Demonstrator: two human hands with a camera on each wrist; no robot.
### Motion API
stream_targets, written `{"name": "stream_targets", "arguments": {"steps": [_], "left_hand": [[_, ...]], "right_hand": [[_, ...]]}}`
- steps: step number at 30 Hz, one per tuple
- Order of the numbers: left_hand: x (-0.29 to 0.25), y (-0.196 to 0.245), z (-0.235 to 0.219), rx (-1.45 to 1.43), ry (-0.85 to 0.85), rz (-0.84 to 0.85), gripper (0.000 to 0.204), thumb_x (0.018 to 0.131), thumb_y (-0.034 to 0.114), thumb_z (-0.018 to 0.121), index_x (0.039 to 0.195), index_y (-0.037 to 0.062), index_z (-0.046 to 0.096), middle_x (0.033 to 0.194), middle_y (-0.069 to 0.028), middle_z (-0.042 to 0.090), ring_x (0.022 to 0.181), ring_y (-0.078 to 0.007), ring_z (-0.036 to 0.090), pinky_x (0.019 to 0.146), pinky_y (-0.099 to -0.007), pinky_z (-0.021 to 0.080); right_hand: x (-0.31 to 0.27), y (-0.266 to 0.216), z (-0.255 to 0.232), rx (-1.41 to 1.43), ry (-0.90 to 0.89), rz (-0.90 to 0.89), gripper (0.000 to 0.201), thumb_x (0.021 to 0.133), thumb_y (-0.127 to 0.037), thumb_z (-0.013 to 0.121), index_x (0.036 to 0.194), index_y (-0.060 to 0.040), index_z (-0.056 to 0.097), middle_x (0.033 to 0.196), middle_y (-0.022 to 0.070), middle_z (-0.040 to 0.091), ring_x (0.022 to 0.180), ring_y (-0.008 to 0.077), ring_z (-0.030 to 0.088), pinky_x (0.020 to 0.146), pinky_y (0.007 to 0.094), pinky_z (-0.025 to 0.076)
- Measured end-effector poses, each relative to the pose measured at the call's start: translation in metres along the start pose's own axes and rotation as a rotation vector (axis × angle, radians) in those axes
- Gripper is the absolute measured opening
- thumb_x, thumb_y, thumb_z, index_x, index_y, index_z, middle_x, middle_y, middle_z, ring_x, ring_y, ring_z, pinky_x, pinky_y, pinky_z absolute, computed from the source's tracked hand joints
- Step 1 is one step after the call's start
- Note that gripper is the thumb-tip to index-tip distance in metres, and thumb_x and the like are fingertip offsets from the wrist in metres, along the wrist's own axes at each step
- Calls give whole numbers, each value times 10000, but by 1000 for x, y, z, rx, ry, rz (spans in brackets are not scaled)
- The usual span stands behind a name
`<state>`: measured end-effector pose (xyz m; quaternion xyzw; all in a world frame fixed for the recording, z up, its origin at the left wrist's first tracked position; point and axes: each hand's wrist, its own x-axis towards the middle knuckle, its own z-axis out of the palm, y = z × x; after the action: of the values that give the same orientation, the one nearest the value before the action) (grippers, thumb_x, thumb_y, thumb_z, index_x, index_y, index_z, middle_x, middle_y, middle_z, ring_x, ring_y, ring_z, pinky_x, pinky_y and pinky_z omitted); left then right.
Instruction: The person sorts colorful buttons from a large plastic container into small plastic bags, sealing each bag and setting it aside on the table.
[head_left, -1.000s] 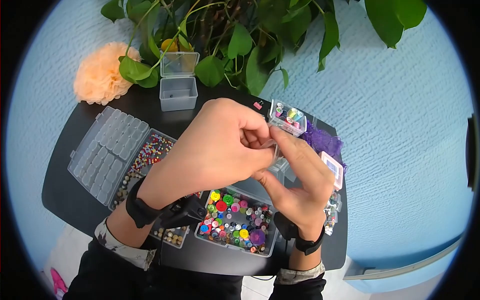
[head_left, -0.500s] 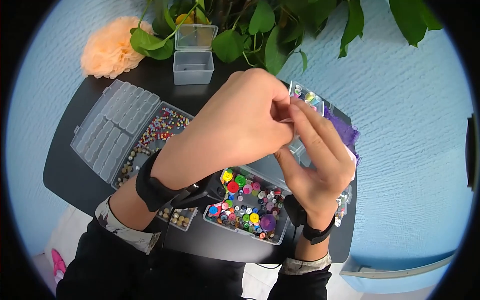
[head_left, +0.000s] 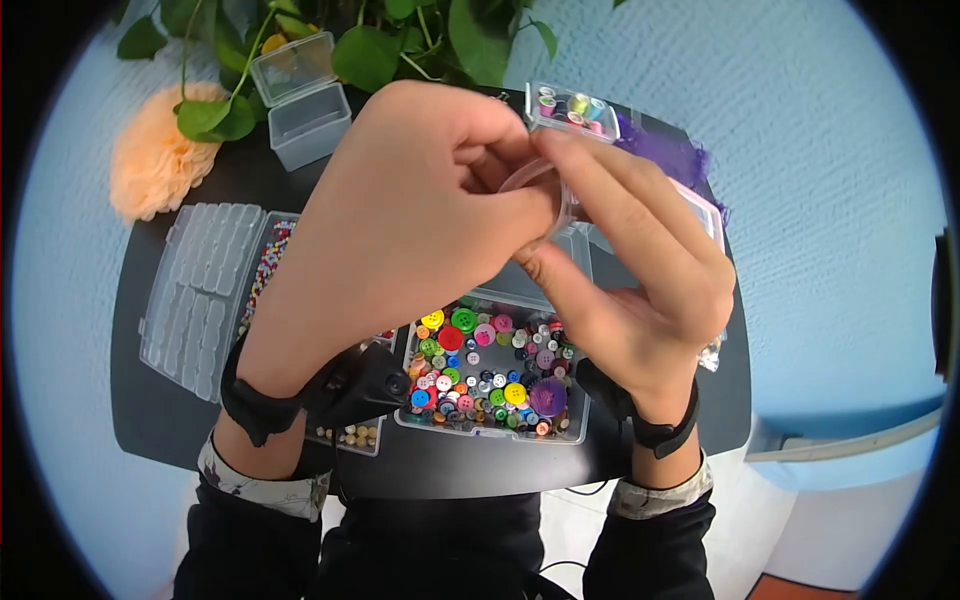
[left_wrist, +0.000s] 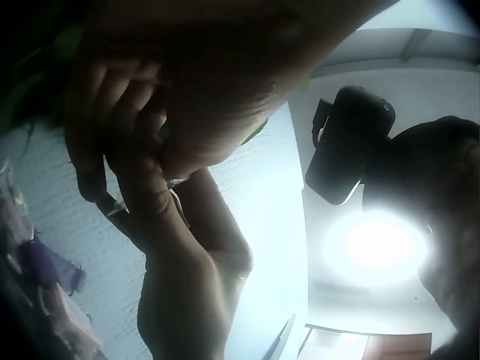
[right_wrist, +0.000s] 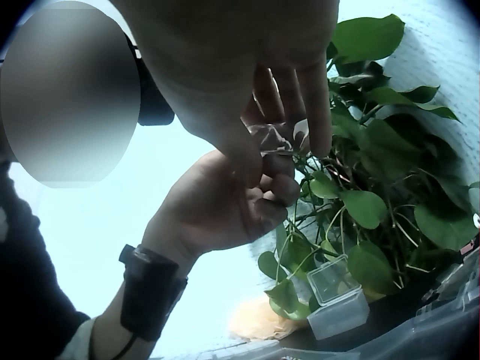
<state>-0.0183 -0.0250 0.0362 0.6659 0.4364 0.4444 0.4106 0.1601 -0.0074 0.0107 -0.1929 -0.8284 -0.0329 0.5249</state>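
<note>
A small clear plastic piece with a curved rim (head_left: pixel 567 208) is held up between both hands over the table. My left hand (head_left: pixel 420 200) pinches it from the left, thumb along its inner side and the other fingers curled. From the right, my right hand (head_left: pixel 650 260) grips its edge between thumb and fingertips. Fingers cover much of the piece; its exact kind cannot be told. Glints of the clear plastic (right_wrist: pixel 271 139) show between the fingers in the right wrist view. Below the hands lies an open clear box (head_left: pixel 490 432) of colourful buttons (head_left: pixel 464 320).
Left stands an open compartment box (head_left: pixel 205 300) with beads (head_left: pixel 268 268). A small open clear box (head_left: pixel 308 125) is at the back, near a peach paper flower (head_left: pixel 165 150) and leafy plant (head_left: pixel 365 55). Behind the hands are a box of thread spools (head_left: pixel 575 112) and purple mesh (head_left: pixel 665 155).
The head view has shifted, so the table appears moved. Both hands keep their hold on the clear piece, whose curved rim now shows more plainly than half a second ago.
</note>
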Motion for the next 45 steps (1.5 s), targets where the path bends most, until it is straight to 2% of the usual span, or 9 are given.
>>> {"name": "stream_targets", "arguments": {"steps": [4, 6, 10, 12, 13, 22, 28, 35, 45], "left_hand": [[-2, 5, -2, -71, -161, -124, 167, 863, 3, 686, 1019, -56, 671, 896, -79, 709, 804, -96, 672, 687, -200, 525], [-3, -4, -5, 12, -235, -128, 239, 855, 24, 698, 1082, -47, 674, 937, -92, 722, 823, -123, 686, 705, -240, 540], [-16, -13, 13, 437, -579, -160, 372, 815, 94, 731, 1161, -15, 653, 1039, -128, 713, 934, -227, 700, 833, -339, 542], [-25, -30, 28, 547, -737, 144, 374, 826, 67, 693, 1187, -15, 637, 1191, -172, 653, 1076, -315, 643, 923, -370, 514], [-29, -30, 35, 583, -778, 86, 396, 837, 25, 646, 1229, -15, 607, 1308, -178, 579, 1184, -355, 564, 988, -404, 477], [-22, -48, 78, 781, -835, 456, 530, 713, -71, 630, 1236, -31, 554, 1309, -157, 538, 1200, -340, 533, 987, -392, 478], [-30, -39, 72, 846, -924, 234, 575, 696, -98, 619, 1258, -24, 524, 1269, -137, 514, 1209, -334, 517, 965, -389, 485], [-38, -46, 62, 805, -757, 279, 525, 756, -59, 635, 1267, -17, 520, 1284, -132, 494, 1184, -326, 522, 955, -384, 484], [-38, -47, 51, 707, -831, 196, 534, 814, 34, 671, 1321, 5, 508, 1230, -111, 485, 1141, -310, 525, 939, -388, 478]], "right_hand": [[-20, 7, -20, 0, 14, 111, 471, 678, -36, 850, 1123, 21, 706, 1050, 153, 721, 922, 231, 699, 759, 288, 569], [-31, 11, -29, 79, 19, 396, 416, 699, -27, 827, 1096, 19, 710, 1026, 160, 713, 876, 239, 703, 755, 315, 574], [-52, 24, -32, 335, 19, 611, 394, 706, -22, 829, 1078, 31, 713, 991, 144, 723, 823, 202, 700, 696, 286, 569], [-59, 31, -29, 321, 67, 583, 393, 685, -18, 826, 1056, 43, 709, 951, 145, 720, 757, 212, 691, 641, 283, 557], [-60, 32, -31, 277, 2, 577, 422, 692, -26, 833, 1091, 28, 706, 973, 129, 717, 815, 185, 685, 649, 268, 570], [-66, 36, -30, 203, 5, 641, 455, 699, -58, 845, 1123, 23, 700, 944, 91, 700, 832, 140, 659, 620, 247, 576], [-70, 40, -29, 180, 59, 661, 465, 692, -89, 860, 1120, 11, 710, 923, 68, 699, 860, 124, 648, 608, 229, 562], [-63, 29, -29, 192, 35, 645, 451, 692, -103, 864, 1104, 8, 718, 915, 62, 702, 853, 119, 649, 598, 230, 559], [-64, 26, -23, 262, 54, 633, 437, 685, -81, 848, 1085, 27, 712, 862, 99, 691, 739, 152, 655, 581, 252, 552]]}}
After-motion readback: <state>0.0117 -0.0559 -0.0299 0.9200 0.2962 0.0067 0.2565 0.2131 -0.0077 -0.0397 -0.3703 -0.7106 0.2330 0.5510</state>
